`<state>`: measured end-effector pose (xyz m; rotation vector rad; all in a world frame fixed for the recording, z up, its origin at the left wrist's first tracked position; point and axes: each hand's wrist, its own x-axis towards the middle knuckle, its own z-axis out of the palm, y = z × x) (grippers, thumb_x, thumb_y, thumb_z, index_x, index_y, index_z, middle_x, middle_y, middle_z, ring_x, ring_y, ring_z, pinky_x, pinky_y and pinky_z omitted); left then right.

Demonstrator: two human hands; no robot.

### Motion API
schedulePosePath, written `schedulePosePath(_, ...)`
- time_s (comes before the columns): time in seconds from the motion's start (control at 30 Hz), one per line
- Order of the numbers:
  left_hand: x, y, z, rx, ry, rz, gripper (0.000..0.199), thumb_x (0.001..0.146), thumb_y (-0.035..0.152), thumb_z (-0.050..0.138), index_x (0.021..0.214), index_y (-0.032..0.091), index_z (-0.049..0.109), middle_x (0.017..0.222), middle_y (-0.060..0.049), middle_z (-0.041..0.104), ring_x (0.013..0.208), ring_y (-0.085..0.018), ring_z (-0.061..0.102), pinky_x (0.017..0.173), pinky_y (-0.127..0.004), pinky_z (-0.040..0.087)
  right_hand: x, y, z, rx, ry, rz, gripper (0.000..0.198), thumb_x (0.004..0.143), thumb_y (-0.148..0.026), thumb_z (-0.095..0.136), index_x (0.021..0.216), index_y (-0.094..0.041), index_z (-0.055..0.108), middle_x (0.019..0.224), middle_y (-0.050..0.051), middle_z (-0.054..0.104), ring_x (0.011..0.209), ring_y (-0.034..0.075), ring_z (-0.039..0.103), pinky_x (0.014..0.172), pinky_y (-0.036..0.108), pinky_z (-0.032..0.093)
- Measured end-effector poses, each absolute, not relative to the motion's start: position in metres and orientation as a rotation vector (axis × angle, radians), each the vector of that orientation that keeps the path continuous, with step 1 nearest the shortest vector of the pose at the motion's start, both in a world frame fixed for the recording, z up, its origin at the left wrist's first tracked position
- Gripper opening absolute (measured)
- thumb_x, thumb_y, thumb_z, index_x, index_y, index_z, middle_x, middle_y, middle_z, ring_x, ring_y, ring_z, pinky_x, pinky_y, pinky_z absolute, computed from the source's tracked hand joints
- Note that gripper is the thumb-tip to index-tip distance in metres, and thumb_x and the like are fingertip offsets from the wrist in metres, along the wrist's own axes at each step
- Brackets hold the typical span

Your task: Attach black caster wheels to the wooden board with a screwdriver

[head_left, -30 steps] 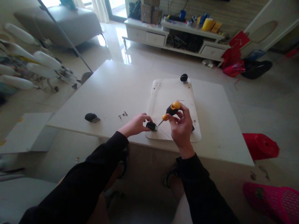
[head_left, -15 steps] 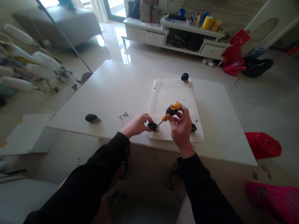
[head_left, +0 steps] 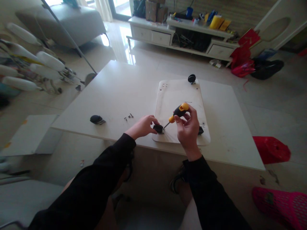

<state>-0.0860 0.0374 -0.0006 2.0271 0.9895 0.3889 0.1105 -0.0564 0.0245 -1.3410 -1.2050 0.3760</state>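
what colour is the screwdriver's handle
The screwdriver handle is black and yellow, best seen in the head view.

Well beyond left hand [head_left: 143,126]: bright glass door [head_left: 122,7], pale curtain [head_left: 104,10]; grey upholstered seat [head_left: 62,24] farther left. Beyond right hand [head_left: 188,129]: white cabinet [head_left: 161,37], striped wall [head_left: 220,9]. Floor [head_left: 266,105] glossy, light reflections [head_left: 130,59] near door.

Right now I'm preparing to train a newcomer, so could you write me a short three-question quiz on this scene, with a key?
1. Which hand holds the yellow-and-black screwdriver?
2. True or false: the loose, small, dark screws lie on the white, round-cornered board.
3. Fill the gap: the left hand touches a black ____ at the board's near left corner.

Key:
1. The right hand.
2. False; they lie on the smooth white tabletop, left of the board.
3. Caster.
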Motion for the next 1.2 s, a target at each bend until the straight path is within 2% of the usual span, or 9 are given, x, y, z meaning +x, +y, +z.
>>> schedulePosePath(0.43,-0.087,0.038,0.0,2.01,0.98,0.382,0.036,0.062,0.017,0.101,0.094,0.021,0.085,0.096,-0.004,0.074,0.082,-0.02,0.061,0.081,-0.034,0.052,0.112,-0.055,0.026,-1.371,-1.196,0.348,0.048,0.097,-0.04,0.072,0.144,-0.033,0.059,0.136,0.007,0.068,0.107,0.02,0.077,0.079,0.032,0.071)
schedulePosePath(0.63,-0.087,0.038,-0.001,2.043,0.976,0.387,0.036,0.063,0.02,0.101,0.095,0.019,0.084,0.097,-0.005,0.075,0.081,-0.019,0.062,0.08,-0.034,0.052,0.107,-0.055,0.028,-1.286,-1.357,0.349,0.066,0.099,-0.03,0.068,0.16,-0.04,0.046,0.144,0.006,0.067,0.109,0.02,0.076,0.084,0.035,0.073)
schedulePosePath(0.73,-0.087,0.038,-0.001,2.06,0.972,0.385,0.035,0.064,0.019,0.1,0.095,0.019,0.083,0.097,-0.004,0.076,0.08,-0.018,0.062,0.079,-0.033,0.052,0.105,-0.055,0.031,-1.196,-1.483,0.34,0.057,0.102,-0.026,0.061,0.157,-0.041,0.049,0.145,0.006,0.067,0.114,0.021,0.075,0.087,0.038,0.074)
schedulePosePath(0.9,-0.087,0.037,-0.001,2.058,0.973,0.387,0.034,0.064,0.018,0.1,0.094,0.02,0.083,0.094,-0.003,0.075,0.08,-0.018,0.063,0.079,-0.033,0.054,0.102,-0.054,0.037,-1.163,-1.478,0.29,0.052,0.095,-0.029,0.078,0.143,-0.042,0.06,0.133,0.002,0.066,0.115,0.019,0.072,0.079,0.032,0.073)
schedulePosePath(1.0,-0.087,0.038,-0.001,2.04,0.976,0.385,0.036,0.064,0.017,0.101,0.095,0.019,0.083,0.099,-0.004,0.076,0.08,-0.017,0.062,0.079,-0.033,0.054,0.102,-0.054,0.039,-1.176,-1.438,0.256,0.048,0.095,-0.027,0.079,0.138,-0.041,0.063,0.124,0.001,0.066,0.109,0.017,0.072,0.075,0.029,0.073)
schedulePosePath(1.2,-0.087,0.037,-0.001,2.046,0.985,0.372,0.036,0.065,0.016,0.1,0.096,0.018,0.082,0.098,-0.004,0.076,0.081,-0.018,0.062,0.079,-0.033,0.053,0.104,-0.052,0.042,-1.151,-1.558,0.248,0.053,0.099,-0.018,0.065,0.147,-0.039,0.056,0.139,0.002,0.072,0.12,0.02,0.073,0.084,0.033,0.073)
